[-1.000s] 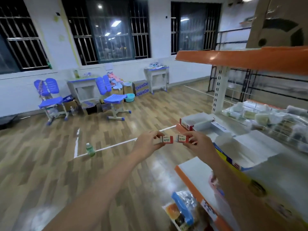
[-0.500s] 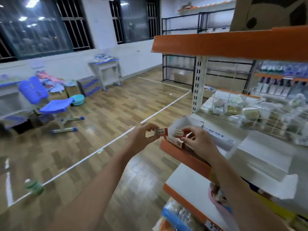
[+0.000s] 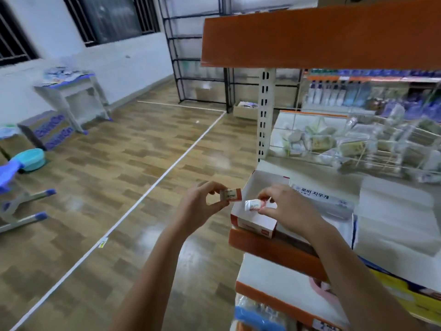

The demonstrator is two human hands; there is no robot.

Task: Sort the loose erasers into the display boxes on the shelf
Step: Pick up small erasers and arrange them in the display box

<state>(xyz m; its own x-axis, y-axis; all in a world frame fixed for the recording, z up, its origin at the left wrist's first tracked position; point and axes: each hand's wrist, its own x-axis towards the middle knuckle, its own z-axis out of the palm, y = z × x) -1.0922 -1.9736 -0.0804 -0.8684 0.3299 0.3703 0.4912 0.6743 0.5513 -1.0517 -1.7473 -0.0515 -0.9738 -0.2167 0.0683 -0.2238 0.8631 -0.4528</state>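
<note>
My left hand [image 3: 199, 206] pinches a small eraser [image 3: 230, 194] with a white and red sleeve, held just left of the shelf's end. My right hand [image 3: 285, 207] pinches a second eraser [image 3: 253, 205] of the same kind over the open red-and-white display box [image 3: 256, 222]. That box sits at the left end of the orange-edged shelf [image 3: 272, 252], its lid [image 3: 322, 199] with printed lettering folded back to the right. The inside of the box looks white; any contents are hidden by my hand.
A wire basket [image 3: 353, 144] of packaged goods stands behind the box, with a white upright post [image 3: 264, 115] at the shelf's corner. An orange shelf [image 3: 319, 37] hangs overhead. White boxes [image 3: 393, 211] lie to the right. Lower shelves hold packets; wooden floor lies to the left.
My view has swung right toward the shelf. Both hands, each with its eraser, have come up to the display box; the right eraser is now over the box.
</note>
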